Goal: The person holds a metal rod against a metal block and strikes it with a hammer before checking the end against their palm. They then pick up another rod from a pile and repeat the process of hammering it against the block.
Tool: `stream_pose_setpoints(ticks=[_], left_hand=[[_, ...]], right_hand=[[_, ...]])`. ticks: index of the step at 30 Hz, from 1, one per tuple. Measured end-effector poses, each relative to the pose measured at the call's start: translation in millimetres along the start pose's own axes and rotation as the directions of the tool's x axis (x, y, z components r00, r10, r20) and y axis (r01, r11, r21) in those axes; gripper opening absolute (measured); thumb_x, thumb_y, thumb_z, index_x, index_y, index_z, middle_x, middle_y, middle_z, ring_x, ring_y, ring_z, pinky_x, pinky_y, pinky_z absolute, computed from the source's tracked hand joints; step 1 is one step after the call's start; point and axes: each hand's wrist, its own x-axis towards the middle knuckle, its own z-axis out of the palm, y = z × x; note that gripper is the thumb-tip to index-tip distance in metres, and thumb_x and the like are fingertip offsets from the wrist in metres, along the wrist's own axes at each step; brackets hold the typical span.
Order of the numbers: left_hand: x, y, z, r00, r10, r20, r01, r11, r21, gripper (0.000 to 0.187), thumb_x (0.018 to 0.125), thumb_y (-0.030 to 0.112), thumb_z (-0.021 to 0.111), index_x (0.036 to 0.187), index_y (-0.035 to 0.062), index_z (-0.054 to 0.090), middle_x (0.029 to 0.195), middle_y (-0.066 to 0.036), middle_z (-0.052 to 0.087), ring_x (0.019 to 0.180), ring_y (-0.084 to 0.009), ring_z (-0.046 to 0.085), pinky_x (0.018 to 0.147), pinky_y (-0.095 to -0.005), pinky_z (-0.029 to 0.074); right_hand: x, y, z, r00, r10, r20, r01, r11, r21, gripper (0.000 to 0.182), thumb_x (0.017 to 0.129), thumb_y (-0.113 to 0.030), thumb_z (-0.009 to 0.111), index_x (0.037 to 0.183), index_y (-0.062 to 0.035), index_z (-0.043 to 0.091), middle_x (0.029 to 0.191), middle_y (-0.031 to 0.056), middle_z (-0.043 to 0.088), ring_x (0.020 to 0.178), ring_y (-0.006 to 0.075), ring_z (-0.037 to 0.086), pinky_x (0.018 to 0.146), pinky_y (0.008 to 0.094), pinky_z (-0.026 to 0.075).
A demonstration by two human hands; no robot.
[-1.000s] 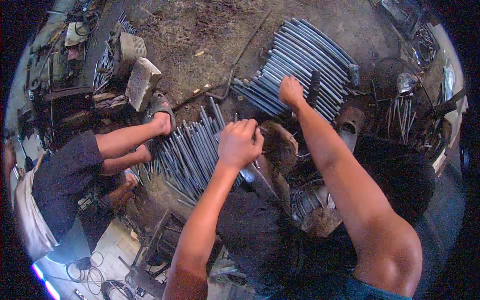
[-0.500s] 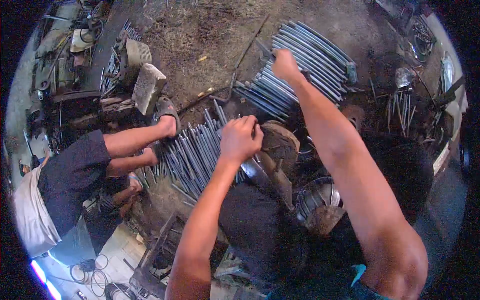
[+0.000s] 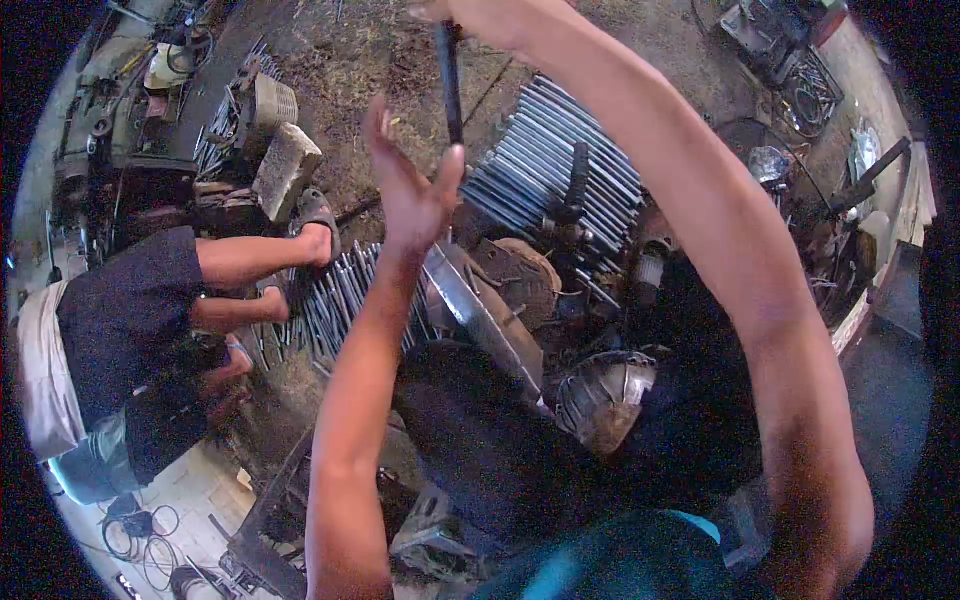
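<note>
At the top edge of the head view, my right hand [image 3: 450, 10] is closed around the upper end of a dark rod [image 3: 451, 85], and part of the hand is cut off. The rod hangs nearly upright. Below and left of it, my left hand [image 3: 412, 195] is open with its fingers apart, the thumb close to the rod's lower end. Rows of grey metal rods [image 3: 545, 140] lie on the ground to the right. Below my left hand, a long shiny metal plate [image 3: 485, 325] slants beside a round block [image 3: 525, 275].
On the left stands another person [image 3: 125, 330] in dark shorts, feet near a second pile of rods [image 3: 340, 300]. A pale block [image 3: 287, 170] lies by that person's foot. A dark upright tool [image 3: 578, 180] stands before the right rows. A crate [image 3: 808, 95] sits upper right.
My right hand has moved up and left from the rod rows, with the dark rod. My left hand has risen leftward from beside the metal plate and opened. The view has shifted.
</note>
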Motion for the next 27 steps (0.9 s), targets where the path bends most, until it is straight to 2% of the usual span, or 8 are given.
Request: stream_pose_setpoints(ticks=[3, 5, 7, 9, 13, 23, 25, 27], left_hand=[[27.4, 17.1, -7.5, 0.984, -0.113, 0.141, 0.141, 0.969, -0.204, 0.056, 0.081, 0.009, 0.063, 0.130, -0.0047, 0.040, 0.118, -0.017, 0.054, 0.110, -0.0272, 0.053, 0.098, -0.0417, 0.041], [31.4, 5.7, -3.8, 0.760, -0.353, 0.545, 0.640, 0.264, -0.722, 0.035, 0.084, 0.015, 0.060, 0.114, -0.0018, 0.052, 0.084, -0.009, 0.058, 0.074, -0.0201, 0.059, 0.069, -0.0343, 0.049], [21.0, 33.0, 9.9, 0.743, -0.570, 0.350, 0.627, 0.410, -0.662, 0.023, 0.088, 0.020, 0.054, 0.102, 0.0022, 0.056, 0.065, -0.002, 0.047, 0.052, -0.0136, 0.046, 0.049, -0.0280, 0.040], [3.4, 44.0, 5.8, 0.646, -0.587, 0.488, 0.669, 0.126, -0.733, 0.021, 0.088, 0.021, 0.052, 0.099, 0.0025, 0.055, 0.064, -0.001, 0.043, 0.051, -0.0135, 0.042, 0.048, -0.0268, 0.038], [-20.2, 61.4, -13.0, 0.574, -0.572, 0.586, 0.703, -0.022, -0.711, 0.021, 0.092, 0.027, 0.047, 0.093, 0.0064, 0.052, 0.066, -0.001, 0.038, 0.056, -0.0134, 0.039, 0.052, -0.0313, 0.038], [-84.9, 109.4, -39.6, 0.530, -0.771, 0.353, 0.790, 0.298, -0.536, 0.049, 0.098, 0.047, 0.042, 0.105, 0.0004, 0.054, 0.077, -0.013, 0.062, 0.069, -0.0240, 0.063, 0.070, -0.0399, 0.053], [-81.0, 107.1, -35.8, 0.526, -0.776, 0.347, 0.779, 0.276, -0.563, 0.047, 0.099, 0.042, 0.042, 0.115, -0.0003, 0.052, 0.080, -0.016, 0.065, 0.067, -0.0230, 0.064, 0.065, -0.0363, 0.054], [-69.7, 103.2, -34.1, 0.513, -0.778, 0.363, 0.813, 0.303, -0.498, 0.042, 0.101, 0.038, 0.041, 0.117, 0.0004, 0.050, 0.082, -0.016, 0.065, 0.062, -0.0204, 0.063, 0.055, -0.0321, 0.052]], right_hand=[[-1.8, 5.4, 35.9, 0.970, -0.114, -0.215, 0.107, 0.993, -0.045, 0.029, 0.085, 0.000, 0.061, 0.112, 0.0079, 0.056, 0.102, 0.0195, 0.065, 0.078, 0.0290, 0.062, 0.066, 0.0418, 0.047], [8.0, 25.4, 35.9, 0.951, -0.268, -0.152, 0.223, 0.939, -0.260, 0.026, 0.081, -0.002, 0.063, 0.106, 0.0054, 0.059, 0.092, 0.0177, 0.066, 0.081, 0.0257, 0.063, 0.068, 0.0390, 0.048], [32.5, 83.9, 39.3, 0.767, -0.609, -0.200, 0.482, 0.754, -0.446, 0.029, 0.082, -0.023, 0.067, 0.104, -0.0046, 0.064, 0.087, 0.0216, 0.064, 0.085, 0.0417, 0.061, 0.074, 0.0468, 0.049], [39.8, 148.2, 26.1, 0.699, -0.687, -0.201, 0.382, 0.596, -0.706, 0.029, 0.086, -0.023, 0.061, 0.109, -0.0065, 0.060, 0.092, 0.0203, 0.064, 0.088, 0.0399, 0.061, 0.076, 0.0472, 0.050], [28.3, 306.5, 17.6, 0.981, -0.070, 0.179, 0.192, 0.361, -0.913, 0.047, 0.076, -0.018, 0.063, 0.121, -0.0066, 0.055, 0.110, 0.0170, 0.061, 0.111, 0.0353, 0.055, 0.089, 0.0483, 0.047], [-14.3, 424.7, 42.9, 0.824, -0.198, 0.530, 0.505, -0.164, -0.847, 0.022, 0.081, -0.026, 0.058, 0.090, -0.0136, 0.074, 0.104, 0.0037, 0.066, 0.120, 0.0243, 0.049, 0.113, 0.0555, 0.017], [-2.7, 412.5, 51.8, 0.859, 0.239, 0.453, 0.501, -0.205, -0.841, 0.025, 0.085, -0.023, 0.054, 0.102, -0.0135, 0.070, 0.117, 0.0046, 0.062, 0.123, 0.0242, 0.047, 0.113, 0.0536, 0.021], [7.3, 428.0, 60.4, 0.866, 0.178, 0.467, 0.492, -0.145, -0.858, 0.024, 0.085, -0.024, 0.054, 0.100, -0.0134, 0.070, 0.109, 0.0051, 0.065, 0.120, 0.0252, 0.050, 0.112, 0.0557, 0.021]])
